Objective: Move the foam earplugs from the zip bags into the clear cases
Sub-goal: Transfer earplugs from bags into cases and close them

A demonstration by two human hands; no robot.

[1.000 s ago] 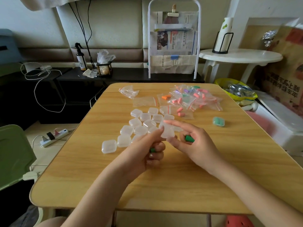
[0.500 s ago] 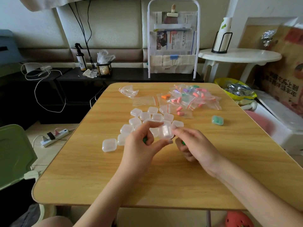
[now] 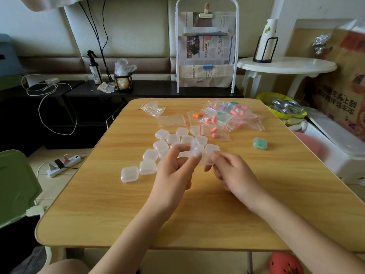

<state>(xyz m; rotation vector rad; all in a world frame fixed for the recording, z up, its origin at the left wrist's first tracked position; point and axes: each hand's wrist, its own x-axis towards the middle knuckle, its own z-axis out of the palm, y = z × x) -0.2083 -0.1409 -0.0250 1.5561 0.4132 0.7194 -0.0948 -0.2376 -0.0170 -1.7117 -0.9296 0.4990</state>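
Item: clear case (image 3: 197, 150), being pinched above mid-desk by the left hand (image 3: 174, 171) and the right hand (image 3: 231, 172), both grasping it. Risk, as judged: the small slippery case is likely being pried open and could be dropped among the empty cases (image 3: 161, 146). Zip bags (image 3: 227, 115) of earplugs are being kept at the far right edge. Surface: wooden desk (image 3: 118, 214), being backed by a newspaper rack (image 3: 206, 46).

left hand (image 3: 173, 173) and right hand (image 3: 233, 173) holding clear case (image 3: 197, 150), wooden table (image 3: 197, 214)
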